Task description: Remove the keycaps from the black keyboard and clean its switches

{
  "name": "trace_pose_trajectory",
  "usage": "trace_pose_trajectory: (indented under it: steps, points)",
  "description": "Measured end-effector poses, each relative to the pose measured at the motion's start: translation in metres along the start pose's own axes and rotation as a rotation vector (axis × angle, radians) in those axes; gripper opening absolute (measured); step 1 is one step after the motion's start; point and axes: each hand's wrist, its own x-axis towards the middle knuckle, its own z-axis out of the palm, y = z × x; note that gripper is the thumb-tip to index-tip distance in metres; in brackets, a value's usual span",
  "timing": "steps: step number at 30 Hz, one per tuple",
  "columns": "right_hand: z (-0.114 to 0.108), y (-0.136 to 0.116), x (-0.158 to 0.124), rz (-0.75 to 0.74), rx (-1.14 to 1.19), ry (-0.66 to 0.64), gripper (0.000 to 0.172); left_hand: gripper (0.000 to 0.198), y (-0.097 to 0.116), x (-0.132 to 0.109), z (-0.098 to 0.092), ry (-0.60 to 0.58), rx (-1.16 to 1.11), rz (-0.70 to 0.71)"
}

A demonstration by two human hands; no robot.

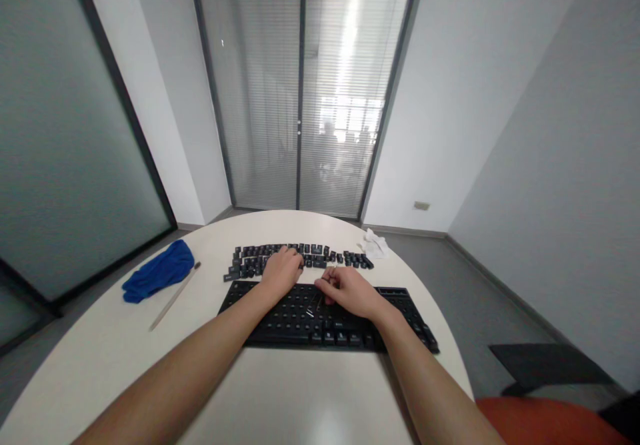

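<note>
A black keyboard (400, 305) lies on the round white table (300, 391) with most of its keycaps off. Rows of loose black keycaps (250, 261) are laid out just beyond it. My left hand (283, 268) rests over these loose keycaps, fingers curled down on them; what they grip is hidden. My right hand (347, 290) hovers over the keyboard's middle, fingers pinched on a thin wire tool (316, 303) that points down at the key sockets.
A blue cloth (159, 270) lies at the table's left, with a long thin stick (174, 296) beside it. A crumpled white tissue (375, 243) sits at the far right edge. An orange chair seat (545, 421) shows at lower right. Glass doors stand behind.
</note>
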Motion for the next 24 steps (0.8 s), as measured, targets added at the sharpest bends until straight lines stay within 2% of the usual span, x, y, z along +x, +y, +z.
trace_pose_trajectory:
  steps: [8, 15, 18, 24]
  points:
    - [-0.002, -0.004, -0.001, 0.013, 0.025, 0.012, 0.028, 0.016, 0.004, -0.009, -0.006, 0.027, 0.0, -0.037]
    - [-0.007, -0.001, -0.002, 0.07, -0.037, 0.079, 0.039, 0.025, 0.009, -0.053, -0.008, 0.007, -0.27, 0.034]
    - [-0.006, -0.001, -0.002, 0.118, -0.049, 0.052, 0.04, 0.032, 0.009, -0.07, -0.011, -0.006, -0.314, 0.091]
    - [-0.002, -0.012, -0.002, 0.105, -0.065, -0.069, 0.045, 0.033, 0.0, -0.083, -0.021, -0.029, -0.318, 0.06]
